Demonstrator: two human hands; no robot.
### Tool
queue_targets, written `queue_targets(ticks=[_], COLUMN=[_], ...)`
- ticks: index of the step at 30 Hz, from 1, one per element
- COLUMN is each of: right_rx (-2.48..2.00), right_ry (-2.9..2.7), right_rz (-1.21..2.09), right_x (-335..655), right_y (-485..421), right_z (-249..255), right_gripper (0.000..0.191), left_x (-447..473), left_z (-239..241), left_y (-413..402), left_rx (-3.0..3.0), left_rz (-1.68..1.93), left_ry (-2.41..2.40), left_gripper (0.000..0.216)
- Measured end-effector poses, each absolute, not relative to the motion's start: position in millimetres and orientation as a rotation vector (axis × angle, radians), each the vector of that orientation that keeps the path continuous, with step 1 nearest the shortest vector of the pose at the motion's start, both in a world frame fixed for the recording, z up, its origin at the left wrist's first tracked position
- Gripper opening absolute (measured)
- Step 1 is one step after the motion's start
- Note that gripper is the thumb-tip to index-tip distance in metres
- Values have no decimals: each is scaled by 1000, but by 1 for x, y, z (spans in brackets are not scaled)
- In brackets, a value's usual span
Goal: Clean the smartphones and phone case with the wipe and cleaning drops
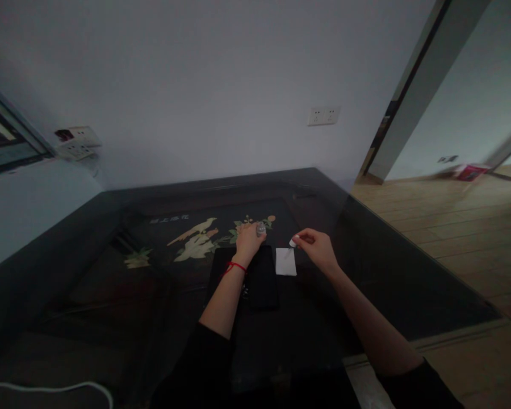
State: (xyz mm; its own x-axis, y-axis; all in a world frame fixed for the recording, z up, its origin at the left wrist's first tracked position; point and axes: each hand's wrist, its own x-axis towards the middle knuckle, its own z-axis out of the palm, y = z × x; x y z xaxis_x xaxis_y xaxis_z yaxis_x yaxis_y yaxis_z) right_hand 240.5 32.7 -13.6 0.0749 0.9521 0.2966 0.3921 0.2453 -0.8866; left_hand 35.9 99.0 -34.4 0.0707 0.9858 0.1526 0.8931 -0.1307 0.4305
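My left hand, with a red string round its wrist, is closed round a small clear bottle beyond a black tablet-like slab. Pinched between the thumb and fingers of my right hand is a small white cap. A thin stem seems to point down from the cap, though it is too faint to be sure. Just below the cap, a white square pad lies flat beside the slab's right edge.
The dark glossy table carries a bird-and-flower picture and stands against a wall. Wall sockets are above its far edge. A white cable lies at the near left. Wooden floor extends to the right.
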Motion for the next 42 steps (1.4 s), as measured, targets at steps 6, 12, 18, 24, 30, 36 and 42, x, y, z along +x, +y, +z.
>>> queue_targets(ticks=[6, 12, 18, 24, 30, 36, 42], right_rx=[-1327, -1300, -1191, -1065, -1113, -1220, -1366], right_ry=[-1550, -1524, -1456, -1527, -1600, -1713, -1887], right_rz=[664, 675, 606, 367, 353, 366, 375], right_x=[239, 243, 231, 187, 171, 169, 164], right_y=[29, 32, 56, 91, 107, 113, 114], right_z=[-13, -9, 24, 46, 34, 21, 6], right_gripper=[16, 21, 26, 26, 22, 16, 23], left_x=[35, 35, 36, 36, 36, 36, 36], left_z=[-32, -34, -35, -34, -33, -31, -29], left_y=[98, 100, 100, 98, 96, 96, 96], left_rx=[2135, 2119, 2092, 2089, 2102, 2097, 2075], left_rz=[578, 577, 612, 671, 673, 657, 622], left_ry=[1899, 1913, 1918, 1906, 1905, 1902, 1910], left_gripper=[35, 37, 34, 30, 28, 31, 30])
